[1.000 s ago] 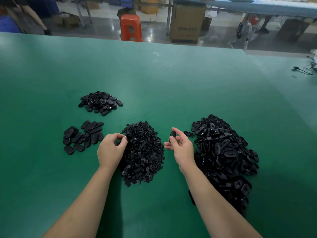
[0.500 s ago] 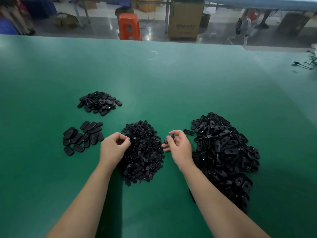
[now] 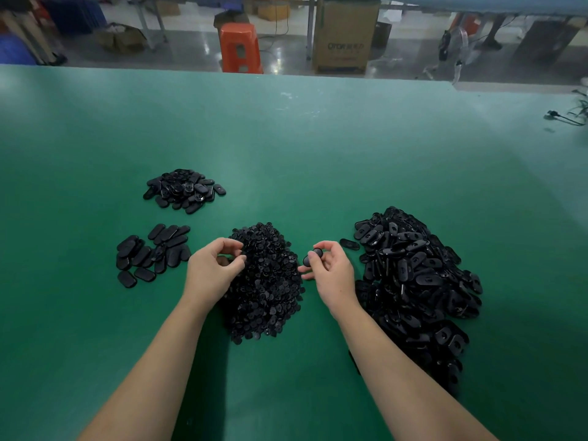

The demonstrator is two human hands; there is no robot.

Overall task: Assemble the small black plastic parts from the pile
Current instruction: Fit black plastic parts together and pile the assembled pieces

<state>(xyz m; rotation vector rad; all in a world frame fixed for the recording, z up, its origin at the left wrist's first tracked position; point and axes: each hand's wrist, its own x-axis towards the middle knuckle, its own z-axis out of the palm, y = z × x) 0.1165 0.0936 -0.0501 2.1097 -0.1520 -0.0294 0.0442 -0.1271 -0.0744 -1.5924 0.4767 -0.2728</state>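
A pile of small round black parts (image 3: 270, 288) lies in front of me on the green table (image 3: 286, 154). My left hand (image 3: 211, 268) rests at the pile's left edge, its fingers curled, pinching at small pieces there. My right hand (image 3: 331, 268) is just right of the pile and holds a black oval part (image 3: 313, 254) between thumb and fingers. A large heap of black oval shells (image 3: 413, 281) lies to the right of that hand.
Flat oval pieces (image 3: 152, 254) lie in a loose group at the left. Behind them is a smaller heap of oval parts (image 3: 183, 190). One loose oval part (image 3: 349, 244) lies beside the big heap. A black cable (image 3: 566, 117) lies at the far right edge.
My right hand has lowered and turned the oval part towards the left. My left hand stayed at the small-parts pile, its fingers working.
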